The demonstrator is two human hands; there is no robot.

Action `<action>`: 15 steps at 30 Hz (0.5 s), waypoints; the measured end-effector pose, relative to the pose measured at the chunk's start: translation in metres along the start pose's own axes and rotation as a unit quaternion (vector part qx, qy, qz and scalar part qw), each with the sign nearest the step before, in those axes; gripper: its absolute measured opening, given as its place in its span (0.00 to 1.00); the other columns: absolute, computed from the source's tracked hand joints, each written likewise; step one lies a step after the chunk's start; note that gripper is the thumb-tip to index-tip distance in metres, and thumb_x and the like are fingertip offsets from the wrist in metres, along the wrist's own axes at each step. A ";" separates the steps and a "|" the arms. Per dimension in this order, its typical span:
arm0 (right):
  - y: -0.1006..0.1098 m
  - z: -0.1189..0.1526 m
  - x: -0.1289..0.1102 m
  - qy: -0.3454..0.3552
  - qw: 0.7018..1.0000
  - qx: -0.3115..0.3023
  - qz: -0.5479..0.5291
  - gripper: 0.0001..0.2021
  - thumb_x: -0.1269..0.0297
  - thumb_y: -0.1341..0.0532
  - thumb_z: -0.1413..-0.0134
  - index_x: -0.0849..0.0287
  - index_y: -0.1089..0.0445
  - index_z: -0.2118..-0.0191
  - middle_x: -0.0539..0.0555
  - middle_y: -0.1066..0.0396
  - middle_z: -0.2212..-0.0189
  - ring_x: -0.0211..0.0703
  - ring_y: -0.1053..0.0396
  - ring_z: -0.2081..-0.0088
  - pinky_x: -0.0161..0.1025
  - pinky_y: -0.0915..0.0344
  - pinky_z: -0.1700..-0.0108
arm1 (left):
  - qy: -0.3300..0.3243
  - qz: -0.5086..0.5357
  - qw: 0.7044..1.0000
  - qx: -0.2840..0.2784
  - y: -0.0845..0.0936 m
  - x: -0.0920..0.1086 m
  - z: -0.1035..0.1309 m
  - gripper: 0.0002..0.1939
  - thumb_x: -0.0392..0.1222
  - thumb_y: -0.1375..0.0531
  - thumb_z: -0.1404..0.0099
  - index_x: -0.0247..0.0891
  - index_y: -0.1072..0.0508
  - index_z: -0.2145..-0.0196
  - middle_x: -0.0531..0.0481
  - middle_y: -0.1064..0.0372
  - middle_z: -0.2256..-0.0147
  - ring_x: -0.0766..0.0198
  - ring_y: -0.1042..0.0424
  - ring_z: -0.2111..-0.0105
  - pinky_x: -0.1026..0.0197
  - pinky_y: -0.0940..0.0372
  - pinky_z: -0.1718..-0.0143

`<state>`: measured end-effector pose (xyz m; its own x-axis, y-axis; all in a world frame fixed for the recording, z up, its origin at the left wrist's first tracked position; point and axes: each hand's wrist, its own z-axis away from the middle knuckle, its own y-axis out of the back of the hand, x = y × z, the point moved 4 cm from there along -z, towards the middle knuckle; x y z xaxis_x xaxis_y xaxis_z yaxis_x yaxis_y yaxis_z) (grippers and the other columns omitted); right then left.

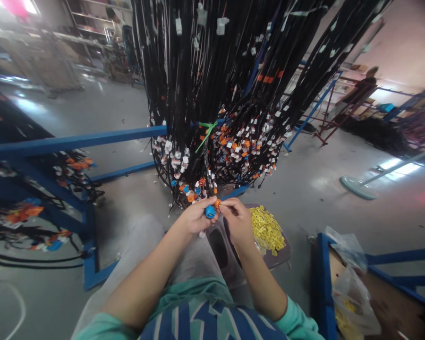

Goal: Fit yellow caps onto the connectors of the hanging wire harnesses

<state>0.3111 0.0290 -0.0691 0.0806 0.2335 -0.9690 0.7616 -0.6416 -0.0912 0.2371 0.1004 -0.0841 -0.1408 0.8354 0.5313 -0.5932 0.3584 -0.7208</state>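
Note:
Just in front of the hanging black wire harnesses, both my hands meet above my lap. My left hand is closed around a blue connector, with an orange connector right beside it. The fingertips of my right hand pinch at the orange connector; any smaller part between them is hidden. White, orange and blue connectors dangle from the harness ends close behind my hands. To the right of my right hand, small yellow pieces lie heaped on a stool.
A blue metal frame crosses to the left, where more harnesses hang. At lower right, plastic bags lie in a blue-framed cart. A round-based stand is farther right. One person sits at the back left, another at the right.

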 end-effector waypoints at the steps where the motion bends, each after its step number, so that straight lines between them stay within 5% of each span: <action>1: 0.000 0.000 0.002 -0.014 1.000 0.005 -0.022 0.03 0.68 0.38 0.61 0.59 0.32 0.75 0.48 0.36 0.76 0.33 0.37 0.73 0.32 0.39 0.69 | -0.005 -0.001 1.000 -0.002 0.000 0.000 0.000 0.16 0.33 0.51 0.36 0.29 0.33 0.80 0.49 0.37 0.85 0.71 0.37 0.87 0.71 0.42 0.87; 7: -0.004 -0.001 0.010 -0.127 0.983 -0.043 -0.124 0.12 0.64 0.35 0.65 0.58 0.36 0.70 0.45 0.35 0.79 0.31 0.38 0.79 0.30 0.41 0.78 | -0.046 -0.014 0.999 -0.024 -0.001 0.000 0.000 0.11 0.33 0.46 0.39 0.30 0.35 0.79 0.50 0.36 0.84 0.70 0.36 0.87 0.71 0.41 0.87; 15: -0.005 -0.005 0.008 -0.119 0.981 -0.064 -0.142 0.11 0.65 0.35 0.66 0.59 0.37 0.74 0.44 0.36 0.85 0.33 0.38 0.84 0.32 0.40 0.79 | -0.076 -0.057 0.994 -0.058 -0.001 -0.003 -0.004 0.10 0.36 0.44 0.41 0.32 0.37 0.78 0.52 0.37 0.85 0.70 0.38 0.89 0.70 0.43 0.89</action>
<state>0.3113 0.0373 -0.0751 -0.2881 0.2025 -0.9359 0.8071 -0.4746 -0.3512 0.2411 0.0995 -0.0869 -0.2015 0.7172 0.6671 -0.5172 0.5005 -0.6943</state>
